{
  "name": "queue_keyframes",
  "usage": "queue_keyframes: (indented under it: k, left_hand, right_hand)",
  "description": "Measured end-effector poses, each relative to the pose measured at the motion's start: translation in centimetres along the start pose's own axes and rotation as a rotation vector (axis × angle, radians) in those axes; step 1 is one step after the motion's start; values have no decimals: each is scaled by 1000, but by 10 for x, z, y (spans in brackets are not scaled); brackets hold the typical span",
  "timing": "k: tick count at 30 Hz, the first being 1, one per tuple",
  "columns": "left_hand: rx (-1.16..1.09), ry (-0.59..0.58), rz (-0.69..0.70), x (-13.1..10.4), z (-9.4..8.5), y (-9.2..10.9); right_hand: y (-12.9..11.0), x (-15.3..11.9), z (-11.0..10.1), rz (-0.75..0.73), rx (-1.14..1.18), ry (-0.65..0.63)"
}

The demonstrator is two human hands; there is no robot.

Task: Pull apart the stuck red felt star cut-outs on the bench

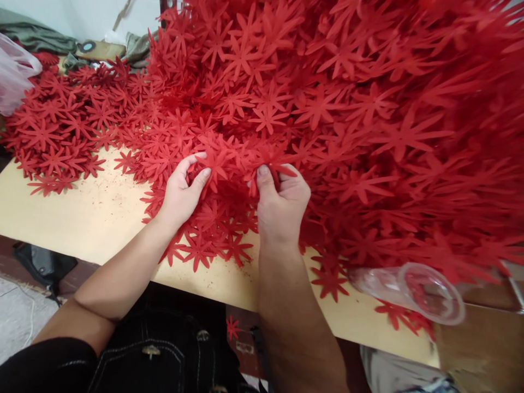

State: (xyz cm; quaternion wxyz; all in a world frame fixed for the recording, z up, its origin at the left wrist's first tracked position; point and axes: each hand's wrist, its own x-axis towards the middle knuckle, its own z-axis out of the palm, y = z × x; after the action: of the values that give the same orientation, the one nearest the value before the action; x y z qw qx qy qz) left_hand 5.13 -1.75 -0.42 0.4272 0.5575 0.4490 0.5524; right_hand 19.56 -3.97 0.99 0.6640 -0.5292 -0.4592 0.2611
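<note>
A large heap of red flower-shaped cutouts [323, 103] covers much of a pale table [110, 218]. My left hand [185, 188] pinches a red flower cutout [215, 164] between thumb and fingers at the heap's near side. To its right, my right hand [282, 199] is closed on another red cutout [272, 158], with the thumb on top and a petal lying over the fingers. The two hands are a short distance apart. How many layers each hand grips is hidden.
A clear plastic cup [429, 293] lies on its side at the table's right front. A plastic bag [16, 73] and folded cloths [35, 33] are at the back left. Below the table's edge is a black bag [44, 266]; a loose flower [232, 327] is lower down.
</note>
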Motion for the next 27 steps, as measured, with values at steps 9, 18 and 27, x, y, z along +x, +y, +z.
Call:
queue_keyframes:
  k: [9, 18, 27]
  left_hand:
    - [-31, -12, -91, -4, 2, 11]
    - [-102, -178, -164, -10, 9, 17]
    - [-108, -143, -103, -6, 6, 13]
  right_hand:
    - [5, -1, 1, 117, 48, -49]
    - [11, -8, 12, 75, 76, -72]
    - [2, -14, 13, 123, 197, -399]
